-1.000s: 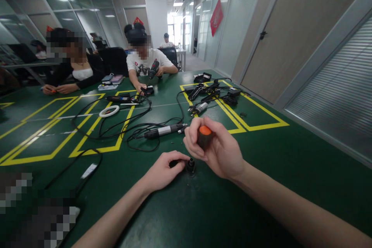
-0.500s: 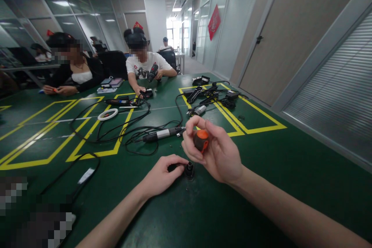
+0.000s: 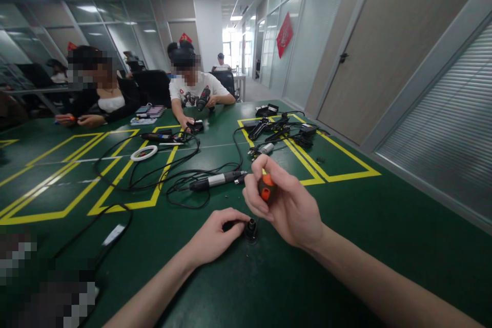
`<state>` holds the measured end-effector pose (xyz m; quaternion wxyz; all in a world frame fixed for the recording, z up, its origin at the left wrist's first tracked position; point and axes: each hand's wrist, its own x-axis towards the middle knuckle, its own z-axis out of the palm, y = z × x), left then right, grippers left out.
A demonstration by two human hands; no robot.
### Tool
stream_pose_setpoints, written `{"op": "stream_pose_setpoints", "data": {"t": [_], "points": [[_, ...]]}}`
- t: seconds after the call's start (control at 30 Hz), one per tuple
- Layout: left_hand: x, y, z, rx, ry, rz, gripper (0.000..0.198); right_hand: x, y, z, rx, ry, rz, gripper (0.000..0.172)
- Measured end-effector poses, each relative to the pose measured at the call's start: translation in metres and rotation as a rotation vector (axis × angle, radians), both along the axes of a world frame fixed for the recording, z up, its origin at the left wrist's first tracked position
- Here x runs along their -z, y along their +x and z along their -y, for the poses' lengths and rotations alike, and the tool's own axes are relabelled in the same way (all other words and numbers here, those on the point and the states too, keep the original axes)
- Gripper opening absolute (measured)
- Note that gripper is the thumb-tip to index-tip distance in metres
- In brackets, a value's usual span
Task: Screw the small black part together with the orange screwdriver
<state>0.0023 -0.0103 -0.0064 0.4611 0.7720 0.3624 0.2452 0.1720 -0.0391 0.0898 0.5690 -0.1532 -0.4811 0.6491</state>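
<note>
One small black part (image 3: 251,231) is pinched between thumb and forefinger of the left hand (image 3: 215,236); it stands just below and left of the right hand (image 3: 290,202), which grips an orange-and-dark handle (image 3: 267,188).

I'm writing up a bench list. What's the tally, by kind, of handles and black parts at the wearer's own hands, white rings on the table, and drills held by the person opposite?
Orange-and-dark handle, in the right hand: 1
Small black part, at the left hand: 1
White ring: 1
Drill: 1
Total: 4
</note>
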Motion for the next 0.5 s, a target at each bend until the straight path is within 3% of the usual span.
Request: {"op": "stream_pose_setpoints", "data": {"t": [0.1, 0.23, 0.4, 0.5], "points": [[0.0004, 0.0, 0.0, -0.01, 0.01, 0.002, 0.028, 0.0, 0.0005, -0.0009, 0.007, -0.002, 0.017, 0.029], [0.0002, 0.0004, 0.0001, -0.004, 0.015, 0.006, 0.029, 0.0004, 0.0006, -0.0013, -0.027, -0.004, 0.018, 0.044], [-0.0008, 0.0009, 0.0008, -0.006, 0.007, 0.005, 0.03, 0.0014, 0.0006, -0.0004, -0.009, -0.003, -0.017, 0.028], [-0.0004, 0.0008, 0.0008, -0.005, 0.005, 0.009, 0.03, 0.0005, 0.0006, -0.0008, 0.002, -0.004, -0.002, 0.028]]}}
